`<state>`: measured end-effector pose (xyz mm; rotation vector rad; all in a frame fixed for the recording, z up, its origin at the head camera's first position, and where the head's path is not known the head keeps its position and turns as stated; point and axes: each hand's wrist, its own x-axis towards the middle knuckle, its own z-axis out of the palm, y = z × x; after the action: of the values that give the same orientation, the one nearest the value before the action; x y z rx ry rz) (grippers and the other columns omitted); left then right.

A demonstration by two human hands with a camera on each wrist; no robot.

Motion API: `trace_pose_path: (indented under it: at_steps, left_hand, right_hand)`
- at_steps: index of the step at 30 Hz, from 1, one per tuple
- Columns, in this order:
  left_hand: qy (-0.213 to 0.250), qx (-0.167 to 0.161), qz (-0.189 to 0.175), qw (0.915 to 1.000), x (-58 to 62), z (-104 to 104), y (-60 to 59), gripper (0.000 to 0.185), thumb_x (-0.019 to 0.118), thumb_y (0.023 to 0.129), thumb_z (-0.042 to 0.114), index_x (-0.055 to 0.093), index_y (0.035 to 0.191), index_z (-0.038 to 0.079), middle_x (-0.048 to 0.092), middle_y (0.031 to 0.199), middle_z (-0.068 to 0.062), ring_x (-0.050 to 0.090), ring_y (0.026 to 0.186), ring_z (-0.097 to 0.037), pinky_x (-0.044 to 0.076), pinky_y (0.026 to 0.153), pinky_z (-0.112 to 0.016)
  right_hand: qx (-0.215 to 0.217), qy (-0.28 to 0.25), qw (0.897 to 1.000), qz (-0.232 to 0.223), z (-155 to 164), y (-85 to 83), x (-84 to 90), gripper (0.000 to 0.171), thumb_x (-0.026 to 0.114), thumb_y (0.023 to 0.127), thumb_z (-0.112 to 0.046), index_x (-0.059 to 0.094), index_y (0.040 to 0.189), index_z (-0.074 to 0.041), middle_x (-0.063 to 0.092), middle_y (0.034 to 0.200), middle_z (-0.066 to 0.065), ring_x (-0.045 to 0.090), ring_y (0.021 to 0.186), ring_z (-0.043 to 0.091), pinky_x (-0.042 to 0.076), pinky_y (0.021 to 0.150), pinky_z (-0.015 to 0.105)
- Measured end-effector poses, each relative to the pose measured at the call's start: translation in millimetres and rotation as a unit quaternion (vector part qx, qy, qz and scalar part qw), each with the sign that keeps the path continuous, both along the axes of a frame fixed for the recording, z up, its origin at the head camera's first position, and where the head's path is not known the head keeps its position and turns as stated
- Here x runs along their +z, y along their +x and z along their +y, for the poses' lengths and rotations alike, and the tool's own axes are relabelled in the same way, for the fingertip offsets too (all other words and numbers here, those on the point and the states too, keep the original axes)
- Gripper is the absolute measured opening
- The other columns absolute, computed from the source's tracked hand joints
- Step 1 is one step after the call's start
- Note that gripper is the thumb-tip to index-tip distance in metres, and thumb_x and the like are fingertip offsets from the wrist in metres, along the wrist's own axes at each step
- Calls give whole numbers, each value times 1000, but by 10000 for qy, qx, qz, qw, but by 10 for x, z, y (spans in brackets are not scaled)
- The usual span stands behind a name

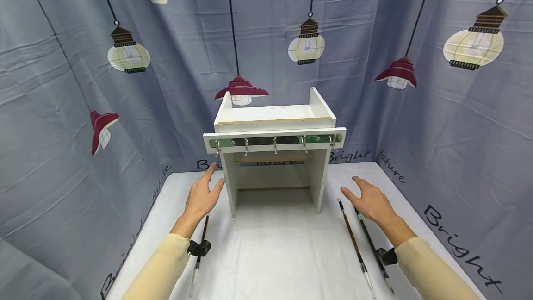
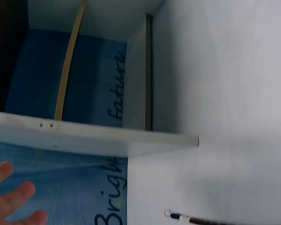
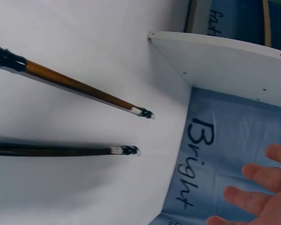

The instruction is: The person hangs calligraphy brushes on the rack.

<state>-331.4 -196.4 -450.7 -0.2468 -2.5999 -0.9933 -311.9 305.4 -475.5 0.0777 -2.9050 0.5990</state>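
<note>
A white shelf unit (image 1: 228,184) stands on the white table, with a hook rail (image 1: 291,140) across its front carrying several metal hooks. My left hand (image 1: 201,196) hovers just left of the unit, its fingers spread and holding nothing. Under that forearm lies a calligraphy brush (image 1: 205,228), partly hidden by the wrist camera. To the right of the unit, my right hand (image 1: 370,200) is also held with fingers extended and nothing in them. Beside and below it lie a brown calligraphy brush (image 3: 79,86) and a dark calligraphy brush (image 3: 56,150), both with small hanging loops and their loop ends toward the unit.
The white table (image 1: 266,253) extends in front of the unit. A grey-blue curtain (image 1: 183,82) printed with lamps and lettering surrounds the table at the back and sides. The unit's upper shelf (image 1: 270,113) has raised side panels.
</note>
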Motion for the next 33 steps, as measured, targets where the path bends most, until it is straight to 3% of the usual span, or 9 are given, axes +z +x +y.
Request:
trace_pose_path:
  at_steps: [5,10,15,22,33]
  left_hand:
    - [317,121,330,9989,-10,126,-77,54,59,104,29,48,154,11,63,141,-18,68,119,-41,55,98,-57]
    - [672,203,547,9960,10,230,-120,41,60,104,21,60,142,8,71,126,-17,75,105,-34,61,89,-48]
    - [820,235,592,9946,32,287,-135,40,61,103,18,60,142,8,72,123,-17,75,102,-34,62,85,-48]
    - [985,263,755,9919,-62,331,-156,43,62,102,12,57,144,2,72,120,-21,75,99,-37,61,81,-50]
    - [1023,265,967,9897,-99,342,-194,43,63,102,10,57,144,2,72,116,-20,74,97,-36,62,80,-48]
  right_hand:
    - [-171,-104,9998,-70,44,38,-127,90,42,101,-69,39,153,4,55,141,37,57,123,57,50,94,67]
    - [-326,-176,9991,-207,109,71,-247,89,43,102,-68,42,150,7,61,130,38,62,115,56,54,87,65]
    - [-545,-226,9980,-235,160,83,-444,82,49,102,-60,47,145,10,63,127,38,63,114,53,54,88,64]
    - [-979,-141,9939,-478,224,105,-796,62,59,100,-35,51,138,13,57,133,40,56,120,60,51,94,67]
    - [-1097,6,9934,-333,192,92,-998,48,61,94,-18,57,125,18,63,112,37,64,101,56,55,84,62]
